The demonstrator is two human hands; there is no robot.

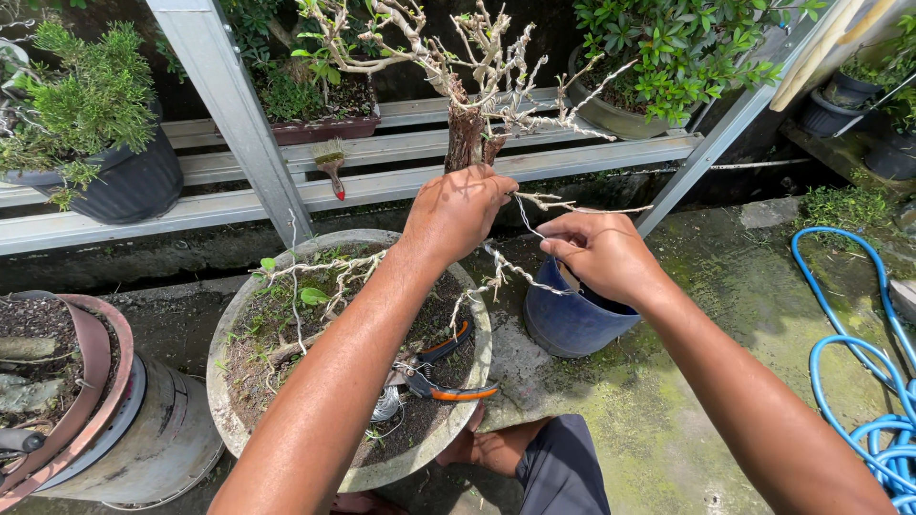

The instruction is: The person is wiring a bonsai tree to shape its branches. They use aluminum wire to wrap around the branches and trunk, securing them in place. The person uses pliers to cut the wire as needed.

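The left hand [458,212] grips a bare branch [563,203] of the small leafless tree [472,114] in the wide grey pot [229,420], while the right hand [601,256], just right of it, pinches thin wire [523,217] in closed fingers. Too hard a bend would likely snap the brittle twig, and the orange-handled cutters [448,377] lying near in the soil could snag trailing wire.

Bare pale branch [572,204] of small potted tree [468,133], nearly leafless (trunk upright in round grey pot [224,381]); thin wire [525,217] coiled along branch, loose end bent upward.
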